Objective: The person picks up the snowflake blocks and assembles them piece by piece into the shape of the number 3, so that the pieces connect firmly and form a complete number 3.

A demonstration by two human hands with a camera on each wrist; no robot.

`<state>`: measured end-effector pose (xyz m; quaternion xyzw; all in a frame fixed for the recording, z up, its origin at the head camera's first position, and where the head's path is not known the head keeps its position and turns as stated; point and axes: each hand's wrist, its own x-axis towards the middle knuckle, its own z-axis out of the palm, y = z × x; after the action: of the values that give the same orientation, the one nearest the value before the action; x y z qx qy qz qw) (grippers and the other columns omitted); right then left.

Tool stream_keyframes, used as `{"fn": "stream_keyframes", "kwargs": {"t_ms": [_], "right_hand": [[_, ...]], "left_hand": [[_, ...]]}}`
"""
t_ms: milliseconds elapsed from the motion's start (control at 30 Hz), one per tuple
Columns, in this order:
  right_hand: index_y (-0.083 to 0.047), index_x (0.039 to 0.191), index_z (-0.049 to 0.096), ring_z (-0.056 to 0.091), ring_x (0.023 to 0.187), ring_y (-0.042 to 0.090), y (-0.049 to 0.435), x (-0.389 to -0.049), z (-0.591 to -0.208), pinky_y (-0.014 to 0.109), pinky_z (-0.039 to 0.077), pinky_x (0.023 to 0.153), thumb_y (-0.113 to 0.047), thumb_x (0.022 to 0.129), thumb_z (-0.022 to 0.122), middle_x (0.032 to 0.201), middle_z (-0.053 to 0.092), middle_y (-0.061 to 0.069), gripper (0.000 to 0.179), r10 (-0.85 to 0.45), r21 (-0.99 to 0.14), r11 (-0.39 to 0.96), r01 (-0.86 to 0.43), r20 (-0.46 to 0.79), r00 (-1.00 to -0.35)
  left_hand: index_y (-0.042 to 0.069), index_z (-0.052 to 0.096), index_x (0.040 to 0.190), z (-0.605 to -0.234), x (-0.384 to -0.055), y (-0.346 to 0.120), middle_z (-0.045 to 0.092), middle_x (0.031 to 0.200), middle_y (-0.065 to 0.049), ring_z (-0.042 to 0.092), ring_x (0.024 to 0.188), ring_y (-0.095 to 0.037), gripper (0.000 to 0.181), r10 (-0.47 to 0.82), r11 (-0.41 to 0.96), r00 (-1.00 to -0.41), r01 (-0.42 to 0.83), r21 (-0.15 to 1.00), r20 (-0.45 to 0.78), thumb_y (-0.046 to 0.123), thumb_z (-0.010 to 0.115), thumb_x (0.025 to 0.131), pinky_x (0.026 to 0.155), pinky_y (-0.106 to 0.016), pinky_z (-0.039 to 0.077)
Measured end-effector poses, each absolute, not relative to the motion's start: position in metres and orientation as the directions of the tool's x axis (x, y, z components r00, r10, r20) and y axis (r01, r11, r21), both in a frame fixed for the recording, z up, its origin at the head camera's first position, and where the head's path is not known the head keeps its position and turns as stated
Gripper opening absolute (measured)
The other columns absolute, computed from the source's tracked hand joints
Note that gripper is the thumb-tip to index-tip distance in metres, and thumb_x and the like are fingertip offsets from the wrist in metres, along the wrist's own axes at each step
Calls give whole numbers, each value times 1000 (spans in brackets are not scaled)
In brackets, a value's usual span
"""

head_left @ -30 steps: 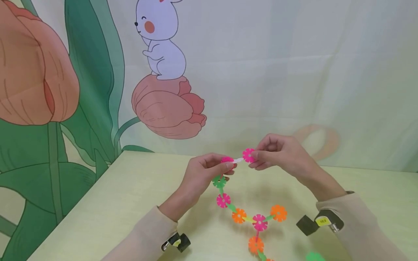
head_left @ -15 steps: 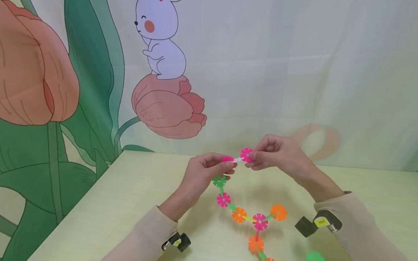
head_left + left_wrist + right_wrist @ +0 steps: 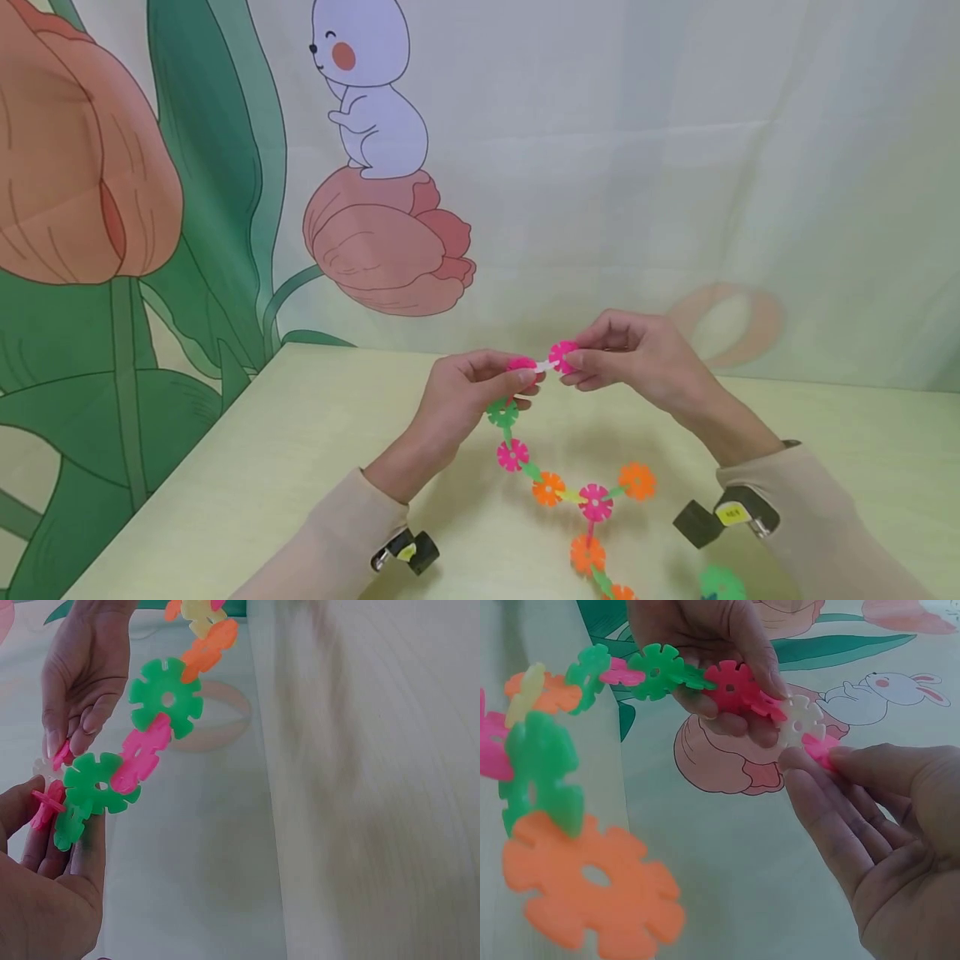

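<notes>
In the head view my left hand (image 3: 465,396) pinches a pink snowflake disc (image 3: 521,365) at the upper end of a chain of interlocking plastic discs. A white disc (image 3: 801,721) is slotted onto that end, seen nearly edge-on from the head. Between thumb and fingers my right hand (image 3: 648,362) pinches another pink disc (image 3: 562,357), whose edge meets the white one. From the left hand the chain hangs down through a green disc (image 3: 502,412), pink and orange discs, then branches at a pink disc (image 3: 596,502) toward an orange disc (image 3: 637,482).
Behind the pale table (image 3: 300,467) hangs a printed curtain (image 3: 600,167) with a rabbit and tulips. A green disc (image 3: 722,582) lies at the lower right edge of the head view. Each sleeve carries a black wrist camera (image 3: 405,552).
My right hand has shifted slightly left, bringing its pink disc closer to the left hand along the white disc. The left hand keeps its grip, nearly still.
</notes>
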<state>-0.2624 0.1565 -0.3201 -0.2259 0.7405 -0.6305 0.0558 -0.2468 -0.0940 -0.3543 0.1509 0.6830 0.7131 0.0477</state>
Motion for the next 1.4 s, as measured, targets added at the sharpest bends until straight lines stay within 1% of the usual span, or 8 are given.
{"fn": "stream_keyframes", "kwargs": {"t_ms": [233, 400, 633, 867, 1033, 1167, 1267, 1400], "right_hand": [[6, 113, 68, 78, 94, 35, 156, -261, -320, 47, 63, 86, -5, 98, 77, 105, 77, 20, 20, -407, -958, 106, -265, 202, -891], [4, 114, 68, 78, 93, 33, 156, -261, -317, 48, 62, 88, -9, 98, 78, 104, 77, 20, 23, -408, -954, 129, -269, 196, -891], [0, 118, 69, 77, 95, 34, 159, -259, -312, 43, 62, 90, -17, 98, 80, 106, 78, 16, 29, -412, -939, 200, -278, 177, -894], [-2, 120, 70, 77, 92, 30, 172, -260, -309, 41, 63, 85, -17, 99, 78, 103, 77, 14, 27, -430, -891, 316, -325, 171, -887], [-7, 117, 74, 72, 87, 29, 187, -255, -310, 40, 63, 79, -26, 97, 81, 97, 75, 7, 28, -517, -815, 473, -333, 49, -855], [-10, 117, 75, 70, 91, 29, 199, -247, -316, 41, 62, 77, -28, 98, 80, 100, 76, 3, 27, -593, -781, 530, -331, -62, -803], [-13, 113, 77, 71, 87, 28, 207, -243, -322, 40, 62, 74, -26, 97, 80, 100, 76, 2, 21, -630, -770, 528, -357, -74, -773], [-15, 107, 77, 70, 78, 27, 211, -242, -324, 38, 62, 73, -19, 97, 80, 93, 74, 3, 11, -646, -771, 507, -386, -43, -763]], "left_hand": [[-1, 77, 116, -355, -248, -95, 78, 110, -16, 76, 105, -37, 25, 283, -79, -947, 133, 988, 151, 14, 80, 97, 90, -42, 62], [1, 76, 115, -354, -248, -94, 78, 110, -16, 74, 108, -42, 22, 290, -84, -943, 148, 985, 166, 15, 79, 98, 90, -43, 62], [2, 76, 116, -351, -248, -95, 78, 109, -16, 77, 100, -28, 22, 282, -62, -942, 171, 983, 182, 15, 79, 98, 89, -42, 63], [4, 77, 117, -345, -245, -98, 77, 109, -19, 77, 99, -27, 22, 240, -58, -948, 204, 977, 212, 15, 80, 98, 88, -42, 63], [4, 77, 115, -342, -245, -101, 77, 105, -15, 77, 95, -28, 20, 212, -77, -943, 245, 966, 256, 15, 79, 98, 88, -42, 63], [4, 77, 115, -341, -246, -104, 77, 103, -13, 76, 94, -33, 19, 197, -85, -931, 295, 952, 306, 13, 77, 99, 89, -43, 62], [3, 76, 116, -339, -244, -105, 78, 102, -12, 75, 95, -35, 19, 181, -90, -926, 319, 944, 330, 11, 77, 99, 90, -43, 62], [2, 75, 116, -336, -241, -105, 77, 103, -12, 75, 94, -31, 21, 163, -105, -920, 344, 933, 358, 10, 78, 98, 89, -43, 63]]}}
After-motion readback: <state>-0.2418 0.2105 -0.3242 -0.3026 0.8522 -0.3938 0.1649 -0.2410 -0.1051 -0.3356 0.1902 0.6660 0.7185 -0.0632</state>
